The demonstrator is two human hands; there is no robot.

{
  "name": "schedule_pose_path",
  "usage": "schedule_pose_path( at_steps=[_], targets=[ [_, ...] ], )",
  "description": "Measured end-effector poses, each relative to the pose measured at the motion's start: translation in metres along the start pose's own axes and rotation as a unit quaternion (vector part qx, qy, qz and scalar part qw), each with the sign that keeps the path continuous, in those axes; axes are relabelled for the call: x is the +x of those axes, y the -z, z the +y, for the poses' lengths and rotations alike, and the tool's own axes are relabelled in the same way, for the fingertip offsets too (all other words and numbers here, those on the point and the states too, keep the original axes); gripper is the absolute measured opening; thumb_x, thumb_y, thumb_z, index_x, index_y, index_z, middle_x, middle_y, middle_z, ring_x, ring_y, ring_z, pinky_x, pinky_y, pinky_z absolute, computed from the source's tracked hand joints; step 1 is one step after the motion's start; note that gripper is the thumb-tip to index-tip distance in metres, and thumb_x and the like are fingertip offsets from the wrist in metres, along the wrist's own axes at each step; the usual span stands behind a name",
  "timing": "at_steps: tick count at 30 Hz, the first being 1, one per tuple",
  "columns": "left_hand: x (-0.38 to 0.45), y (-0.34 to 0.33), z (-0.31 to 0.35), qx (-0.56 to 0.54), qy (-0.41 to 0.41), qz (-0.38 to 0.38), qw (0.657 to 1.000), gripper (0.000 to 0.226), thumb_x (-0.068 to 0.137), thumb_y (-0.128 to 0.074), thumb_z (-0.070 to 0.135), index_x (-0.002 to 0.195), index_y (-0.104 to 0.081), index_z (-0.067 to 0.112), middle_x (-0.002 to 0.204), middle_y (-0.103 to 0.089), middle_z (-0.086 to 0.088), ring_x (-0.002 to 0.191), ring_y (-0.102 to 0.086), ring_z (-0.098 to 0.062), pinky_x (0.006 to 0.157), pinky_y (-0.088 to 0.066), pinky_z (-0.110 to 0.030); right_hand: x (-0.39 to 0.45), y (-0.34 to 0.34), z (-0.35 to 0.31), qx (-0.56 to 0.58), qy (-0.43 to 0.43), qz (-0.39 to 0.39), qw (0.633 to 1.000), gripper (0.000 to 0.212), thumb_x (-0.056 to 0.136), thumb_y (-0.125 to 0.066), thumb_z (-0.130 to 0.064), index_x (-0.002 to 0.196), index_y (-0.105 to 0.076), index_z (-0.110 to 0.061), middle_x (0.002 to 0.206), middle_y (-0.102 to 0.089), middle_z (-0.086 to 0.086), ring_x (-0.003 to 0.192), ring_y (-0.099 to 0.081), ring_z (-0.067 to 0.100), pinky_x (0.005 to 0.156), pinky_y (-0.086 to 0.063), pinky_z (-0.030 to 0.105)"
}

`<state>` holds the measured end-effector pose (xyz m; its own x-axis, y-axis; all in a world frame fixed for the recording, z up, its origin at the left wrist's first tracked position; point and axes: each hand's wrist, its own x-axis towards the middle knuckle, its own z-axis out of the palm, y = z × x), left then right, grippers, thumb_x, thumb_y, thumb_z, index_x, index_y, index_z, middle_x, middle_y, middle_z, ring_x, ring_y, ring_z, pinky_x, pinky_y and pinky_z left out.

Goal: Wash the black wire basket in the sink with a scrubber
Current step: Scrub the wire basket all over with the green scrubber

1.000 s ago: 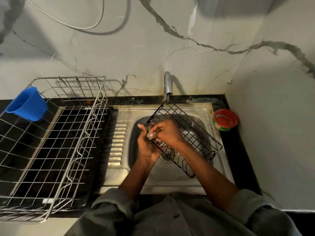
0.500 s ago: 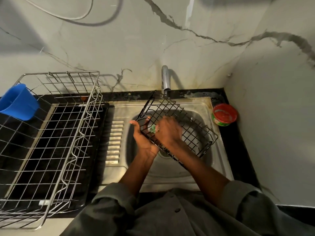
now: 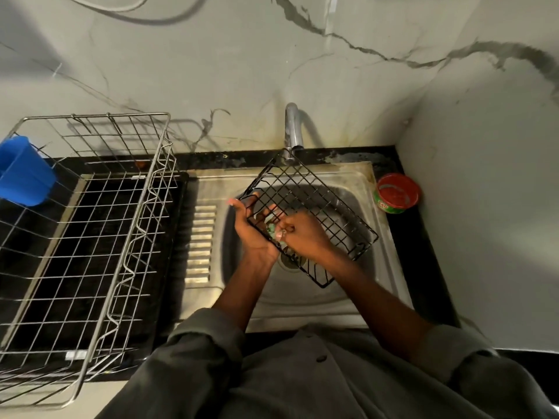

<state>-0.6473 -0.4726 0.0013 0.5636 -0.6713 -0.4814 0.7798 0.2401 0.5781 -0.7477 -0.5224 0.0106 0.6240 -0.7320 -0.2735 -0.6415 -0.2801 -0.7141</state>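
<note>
The black wire basket is held tilted over the steel sink, its far corner near the tap. My left hand grips its left edge from below, thumb over the rim. Inside the basket, my right hand pinches a small green scrubber against the wires near the left edge. The scrubber is mostly hidden by my fingers.
A curved steel tap stands behind the sink. A red and green round tub sits on the black counter at the right. A large silver wire rack with a blue cup hooked on it fills the left.
The basket has turned and tilted a little in my left hand. My right hand with the scrubber has shifted slightly along the wires near the left edge.
</note>
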Motion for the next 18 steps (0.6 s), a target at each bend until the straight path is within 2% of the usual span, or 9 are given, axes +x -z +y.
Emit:
schedule_pose_path(
  at_steps=[2, 3, 5, 7, 9, 11, 13, 16, 18],
  targets=[
    [0.003, 0.005, 0.002, -0.024, -0.005, 0.018, 1.0, 0.061, 0.091, -0.055, 0.073, 0.101, -0.068, 0.015, 0.076, -0.065, -0.004, 0.065, -0.061, -0.021, 0.063, -0.05, -0.032, -0.007, 0.003, 0.001, 0.057, -0.001, -0.059, 0.997, 0.007, 0.087, -0.076, -0.014, 0.092, -0.078, -0.018, 0.088, -0.075, -0.005, 0.084, -0.07, 0.014, 0.078, -0.054, 0.03],
    [0.004, 0.008, 0.002, -0.034, -0.001, 0.017, 0.999, 0.064, 0.086, -0.061, 0.077, 0.102, -0.068, 0.016, 0.079, -0.063, -0.006, 0.066, -0.06, -0.023, 0.064, -0.049, -0.032, -0.007, 0.004, 0.004, 0.025, -0.006, -0.059, 0.998, 0.006, 0.087, -0.075, -0.015, 0.092, -0.078, -0.017, 0.085, -0.074, -0.005, 0.082, -0.07, 0.014, 0.077, -0.055, 0.031],
    [0.008, 0.014, 0.0, -0.034, 0.003, 0.02, 0.999, 0.07, 0.075, -0.069, 0.082, 0.103, -0.07, 0.018, 0.08, -0.057, -0.008, 0.067, -0.056, -0.025, 0.067, -0.048, -0.033, -0.005, 0.003, 0.012, -0.122, -0.023, -0.004, 0.992, 0.008, 0.086, -0.074, -0.018, 0.094, -0.076, -0.018, 0.085, -0.071, -0.004, 0.082, -0.068, 0.014, 0.078, -0.057, 0.033],
    [0.01, 0.016, -0.002, -0.02, 0.002, 0.025, 0.999, 0.073, 0.066, -0.074, 0.085, 0.1, -0.069, 0.021, 0.077, -0.053, -0.005, 0.064, -0.052, -0.023, 0.065, -0.045, -0.032, -0.009, 0.0, 0.013, -0.238, -0.039, 0.038, 0.97, 0.013, 0.085, -0.075, -0.021, 0.097, -0.073, -0.018, 0.091, -0.07, -0.001, 0.087, -0.068, 0.017, 0.079, -0.057, 0.034],
    [0.009, 0.013, 0.001, -0.01, -0.01, 0.014, 1.0, 0.069, 0.062, -0.076, 0.085, 0.092, -0.065, 0.024, 0.073, -0.051, 0.0, 0.06, -0.048, -0.02, 0.06, -0.042, -0.03, -0.01, -0.004, 0.011, -0.231, -0.045, 0.012, 0.972, 0.004, 0.085, -0.071, -0.019, 0.088, -0.073, -0.016, 0.088, -0.071, 0.002, 0.087, -0.069, 0.02, 0.079, -0.059, 0.037],
    [0.007, 0.013, 0.004, -0.002, -0.019, 0.02, 1.0, 0.062, 0.062, -0.074, 0.085, 0.083, -0.061, 0.028, 0.066, -0.049, 0.004, 0.057, -0.047, -0.018, 0.057, -0.04, -0.028, -0.012, -0.002, 0.013, -0.175, -0.063, -0.057, 0.981, 0.01, 0.082, -0.067, -0.019, 0.075, -0.073, -0.013, 0.078, -0.073, 0.002, 0.079, -0.071, 0.019, 0.077, -0.061, 0.04],
    [0.006, 0.017, 0.003, -0.006, -0.018, 0.029, 0.999, 0.06, 0.063, -0.073, 0.085, 0.079, -0.058, 0.029, 0.06, -0.047, 0.006, 0.055, -0.046, -0.017, 0.054, -0.039, -0.028, -0.014, 0.006, 0.015, -0.154, -0.067, -0.106, 0.98, 0.009, 0.079, -0.071, -0.023, 0.079, -0.077, -0.015, 0.079, -0.075, -0.002, 0.078, -0.071, 0.015, 0.078, -0.061, 0.041],
    [0.002, 0.017, 0.001, -0.019, -0.02, 0.024, 0.999, 0.057, 0.072, -0.067, 0.084, 0.079, -0.057, 0.028, 0.058, -0.046, 0.005, 0.053, -0.045, -0.017, 0.052, -0.039, -0.028, -0.016, 0.013, 0.014, -0.209, -0.078, -0.066, 0.973, 0.013, 0.083, -0.07, -0.025, 0.093, -0.076, -0.018, 0.094, -0.075, -0.001, 0.09, -0.07, 0.02, 0.085, -0.058, 0.039],
    [0.0, 0.013, 0.0, -0.029, -0.026, 0.002, 0.999, 0.055, 0.08, -0.062, 0.081, 0.079, -0.056, 0.027, 0.057, -0.045, 0.006, 0.05, -0.044, -0.016, 0.049, -0.039, -0.026, -0.016, 0.009, 0.015, -0.212, -0.081, -0.015, 0.974, 0.01, 0.089, -0.069, -0.022, 0.094, -0.074, -0.015, 0.092, -0.074, -0.001, 0.089, -0.069, 0.02, 0.087, -0.058, 0.039]
  ],
)
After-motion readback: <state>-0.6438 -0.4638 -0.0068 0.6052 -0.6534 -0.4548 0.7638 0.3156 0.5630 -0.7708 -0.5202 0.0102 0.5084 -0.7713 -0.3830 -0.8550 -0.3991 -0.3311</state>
